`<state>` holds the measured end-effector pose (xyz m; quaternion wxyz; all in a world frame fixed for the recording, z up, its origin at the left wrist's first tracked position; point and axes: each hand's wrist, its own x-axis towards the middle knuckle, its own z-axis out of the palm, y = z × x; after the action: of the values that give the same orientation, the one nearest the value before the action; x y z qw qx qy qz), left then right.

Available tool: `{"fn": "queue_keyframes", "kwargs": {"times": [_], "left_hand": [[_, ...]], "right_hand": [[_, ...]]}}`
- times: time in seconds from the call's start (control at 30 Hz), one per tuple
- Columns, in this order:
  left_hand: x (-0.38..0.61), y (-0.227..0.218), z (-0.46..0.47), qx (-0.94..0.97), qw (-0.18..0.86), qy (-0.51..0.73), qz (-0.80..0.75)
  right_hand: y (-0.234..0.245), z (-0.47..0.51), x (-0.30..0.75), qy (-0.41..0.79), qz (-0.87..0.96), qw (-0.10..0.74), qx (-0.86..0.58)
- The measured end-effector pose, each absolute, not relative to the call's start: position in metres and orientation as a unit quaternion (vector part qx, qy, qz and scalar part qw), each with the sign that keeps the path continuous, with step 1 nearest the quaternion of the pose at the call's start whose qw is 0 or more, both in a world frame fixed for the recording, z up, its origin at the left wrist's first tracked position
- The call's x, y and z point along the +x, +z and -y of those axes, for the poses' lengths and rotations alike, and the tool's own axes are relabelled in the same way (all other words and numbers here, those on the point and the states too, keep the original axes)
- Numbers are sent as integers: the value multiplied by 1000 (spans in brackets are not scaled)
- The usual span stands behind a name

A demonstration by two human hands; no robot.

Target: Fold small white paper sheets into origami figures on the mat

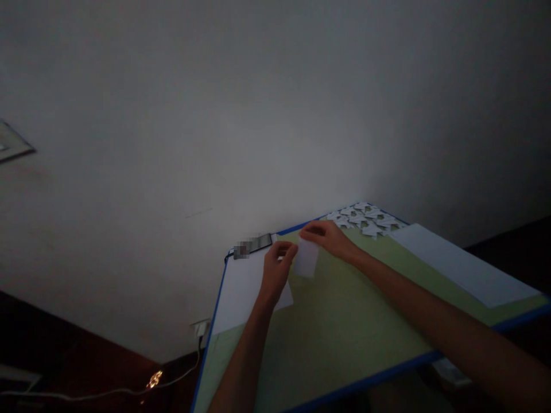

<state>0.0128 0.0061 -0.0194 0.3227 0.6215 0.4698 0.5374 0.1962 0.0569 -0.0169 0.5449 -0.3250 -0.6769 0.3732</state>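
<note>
Small white paper piece [306, 259] is in the air over the middle of the green, blue-edged surface [344, 327], between both hands. Right hand [323, 236]: grip closed, thumb and fingertips pinching the paper's top edge. Left hand [279, 261]: thumb and fingertips nearly together right at the paper's left edge; can't tell whether that grip has hold of it. Left forearm runs beside large white sheets [236, 287] on the surface's left part; phone [262, 243] lies at their far end, partly pixelated. Folded white paper shapes [372, 221] clustered at far right corner, long white sheet [456, 267] nearer along the right side. Wall [275, 115] behind.
</note>
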Motion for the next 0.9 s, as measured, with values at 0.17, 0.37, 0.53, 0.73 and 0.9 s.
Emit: {"fn": "queue_keyframes", "kwargs": {"times": [0.17,0.37,0.53,0.73,0.9], "left_hand": [[15,-19,-4,615,349,555,-437],[12,-15,-3,607,327,567,-450],[12,-14,-2,626,308,567,-438],[12,-13,0,641,294,556,-441],[15,-8,3,621,282,583,-441]], "right_hand": [[-18,-49,184,389,695,530,-290],[-22,-51,184,378,697,531,-299],[-21,-45,181,337,726,519,-300],[-19,-43,182,319,742,508,-300],[-18,-45,185,309,749,501,-305]]}}
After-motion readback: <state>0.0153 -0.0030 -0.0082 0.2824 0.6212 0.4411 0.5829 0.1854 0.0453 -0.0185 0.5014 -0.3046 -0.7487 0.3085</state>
